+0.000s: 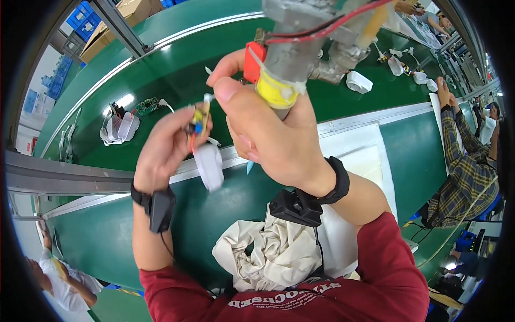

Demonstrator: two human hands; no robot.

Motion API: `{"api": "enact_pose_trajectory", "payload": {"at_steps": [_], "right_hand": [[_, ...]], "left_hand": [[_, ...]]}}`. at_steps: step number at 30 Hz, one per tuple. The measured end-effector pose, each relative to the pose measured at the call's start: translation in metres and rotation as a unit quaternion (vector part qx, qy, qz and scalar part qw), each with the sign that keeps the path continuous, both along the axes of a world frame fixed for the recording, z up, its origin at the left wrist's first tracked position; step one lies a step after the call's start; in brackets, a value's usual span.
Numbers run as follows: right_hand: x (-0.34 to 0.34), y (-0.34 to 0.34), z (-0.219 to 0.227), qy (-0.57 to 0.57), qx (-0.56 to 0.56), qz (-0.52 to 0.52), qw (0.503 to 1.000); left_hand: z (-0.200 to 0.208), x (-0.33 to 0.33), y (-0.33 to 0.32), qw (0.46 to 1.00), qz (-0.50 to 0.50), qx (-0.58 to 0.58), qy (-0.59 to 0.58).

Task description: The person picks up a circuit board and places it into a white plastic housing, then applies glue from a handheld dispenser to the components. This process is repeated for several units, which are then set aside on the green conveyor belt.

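Observation:
My left hand (163,142) is closed, pinching a small circuit board (199,121) with yellow and blue parts on it. From the board, a reddish wire runs down to a white plastic housing (209,167), which hangs blurred below. My right hand (273,131) is wrapped round a grey, lumpy, gun-like tool (289,56) with a yellow band, a pale cable tie and a red block on its side. Red and black wires run along the tool's upper part. Its tip is hidden behind my fingers. A light-blue pointed piece (250,167) shows beneath my right hand.
On the green bench lie an open white housing (120,129), a green circuit board (147,106) and another white housing (359,82). Cream cloth (268,249) is bunched before me, beside white sheets (370,161). A co-worker in a plaid shirt (464,172) sits at the right.

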State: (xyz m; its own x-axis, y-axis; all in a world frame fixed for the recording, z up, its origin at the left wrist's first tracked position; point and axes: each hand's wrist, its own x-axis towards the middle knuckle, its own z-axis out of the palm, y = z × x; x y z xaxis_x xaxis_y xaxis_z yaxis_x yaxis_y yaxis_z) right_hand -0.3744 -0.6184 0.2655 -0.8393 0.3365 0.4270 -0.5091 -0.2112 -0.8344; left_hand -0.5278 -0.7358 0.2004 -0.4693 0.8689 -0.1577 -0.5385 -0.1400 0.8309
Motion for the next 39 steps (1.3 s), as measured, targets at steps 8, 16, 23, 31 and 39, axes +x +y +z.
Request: {"api": "enact_pose_trajectory", "payload": {"at_steps": [8, 16, 23, 31, 39], "right_hand": [[-0.009, 0.003, -0.007, 0.006, 0.054, -0.039, 0.998], [-0.009, 0.001, -0.009, 0.002, 0.030, -0.053, 0.998], [-0.010, -0.006, -0.014, 0.006, 0.031, -0.032, 0.999], [-0.013, -0.009, -0.017, 0.007, 0.034, -0.026, 0.999], [-0.012, -0.013, -0.015, 0.004, 0.038, -0.025, 0.999]], "left_hand": [[-0.026, 0.073, -0.022, 0.994, -0.085, -0.072, 0.004], [-0.037, 0.089, -0.020, 0.987, -0.088, -0.028, 0.129], [-0.038, 0.089, -0.023, 0.989, -0.083, 0.014, 0.122], [-0.039, 0.087, -0.027, 0.990, -0.087, 0.013, 0.113], [-0.038, 0.086, -0.030, 0.989, -0.085, 0.016, 0.117]]}}
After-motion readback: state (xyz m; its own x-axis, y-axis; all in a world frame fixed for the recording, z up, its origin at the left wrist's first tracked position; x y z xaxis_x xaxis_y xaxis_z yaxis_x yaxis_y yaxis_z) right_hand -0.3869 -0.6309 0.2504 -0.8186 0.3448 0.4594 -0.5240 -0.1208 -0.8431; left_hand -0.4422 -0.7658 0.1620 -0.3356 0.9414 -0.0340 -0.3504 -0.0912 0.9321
